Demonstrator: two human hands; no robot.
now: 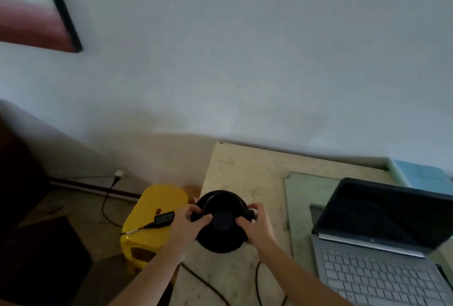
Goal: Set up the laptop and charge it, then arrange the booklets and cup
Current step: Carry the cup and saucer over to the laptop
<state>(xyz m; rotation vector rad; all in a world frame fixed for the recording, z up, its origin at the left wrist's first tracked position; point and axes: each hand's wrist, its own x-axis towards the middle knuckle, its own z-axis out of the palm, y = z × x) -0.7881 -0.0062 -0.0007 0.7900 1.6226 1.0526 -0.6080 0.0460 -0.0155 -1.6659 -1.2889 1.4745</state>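
Black and round, the cup [221, 220] sits near the left edge of the pale table [247, 173], clamped between both hands: left hand [188, 223] with fingers curled over its left rim, right hand [255, 226] gripping the right side by the handle. Right of it stands the open laptop [377, 244], screen dark.
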